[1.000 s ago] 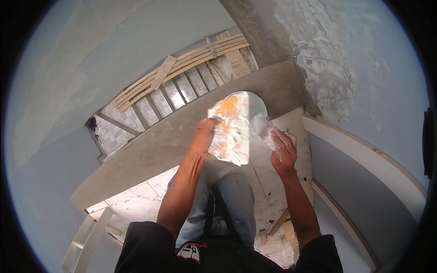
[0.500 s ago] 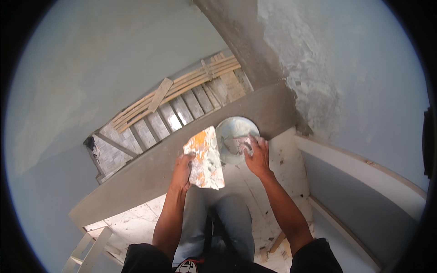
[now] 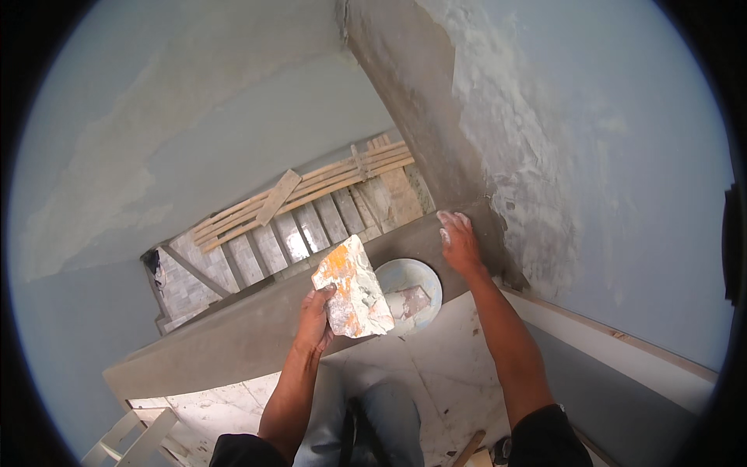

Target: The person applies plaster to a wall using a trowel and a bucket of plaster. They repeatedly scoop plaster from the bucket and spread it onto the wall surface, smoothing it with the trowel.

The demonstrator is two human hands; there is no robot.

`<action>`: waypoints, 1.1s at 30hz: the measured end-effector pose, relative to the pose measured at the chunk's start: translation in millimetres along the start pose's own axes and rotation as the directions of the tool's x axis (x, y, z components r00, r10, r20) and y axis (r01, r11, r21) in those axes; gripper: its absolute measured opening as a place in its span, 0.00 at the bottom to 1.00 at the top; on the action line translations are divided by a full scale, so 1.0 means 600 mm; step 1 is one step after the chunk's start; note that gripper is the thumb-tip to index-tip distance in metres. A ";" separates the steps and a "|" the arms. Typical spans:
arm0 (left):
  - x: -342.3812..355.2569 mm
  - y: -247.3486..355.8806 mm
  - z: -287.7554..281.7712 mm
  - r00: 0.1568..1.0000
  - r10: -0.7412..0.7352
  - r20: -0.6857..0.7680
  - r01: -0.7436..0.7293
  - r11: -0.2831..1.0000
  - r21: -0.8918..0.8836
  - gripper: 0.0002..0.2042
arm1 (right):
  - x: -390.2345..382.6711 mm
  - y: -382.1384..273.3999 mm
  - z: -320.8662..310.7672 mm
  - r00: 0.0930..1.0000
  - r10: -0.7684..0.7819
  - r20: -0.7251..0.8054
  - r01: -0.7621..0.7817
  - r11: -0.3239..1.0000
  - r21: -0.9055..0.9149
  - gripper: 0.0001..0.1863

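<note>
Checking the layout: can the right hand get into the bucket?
Probably yes: the right hand looks empty and close by; the board only overlaps the left edge of the bucket.

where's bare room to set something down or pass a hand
The grey wall is bare left of the left hand. Floor between jeans and right forearm is mostly free, just specked. Crowded: the bucket, near smeared board and right hand.

Soft light; glare on stairs; edges bowed.

With our left hand we hold a smeared board near a bucket, our right hand at the grey ledge
</note>
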State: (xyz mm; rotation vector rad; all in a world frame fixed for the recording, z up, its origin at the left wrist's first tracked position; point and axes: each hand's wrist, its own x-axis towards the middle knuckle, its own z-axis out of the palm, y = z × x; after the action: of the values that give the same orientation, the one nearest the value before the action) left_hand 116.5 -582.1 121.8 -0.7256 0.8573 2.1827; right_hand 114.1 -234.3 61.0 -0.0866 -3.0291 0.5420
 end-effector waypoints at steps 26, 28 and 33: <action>0.257 0.083 0.165 0.987 0.160 0.018 -0.160 0.987 0.003 0.17 | 0.100 0.022 0.046 0.993 0.109 0.042 -0.103 0.986 -0.135 0.19; 0.310 0.105 0.212 0.973 0.222 0.067 -0.223 0.975 0.010 0.18 | 0.102 0.023 0.043 0.991 0.123 0.045 -0.115 0.982 -0.147 0.17; 0.430 0.207 0.331 0.914 0.383 0.134 -0.388 0.922 0.012 0.17 | 0.091 0.023 0.041 0.987 0.146 0.065 -0.135 0.979 -0.154 0.16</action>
State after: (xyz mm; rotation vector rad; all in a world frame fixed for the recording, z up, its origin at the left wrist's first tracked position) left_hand -184.0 -406.6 114.3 -0.4122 1.0409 2.5197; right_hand 58.8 -226.1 36.3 -0.2964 -3.1507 0.3335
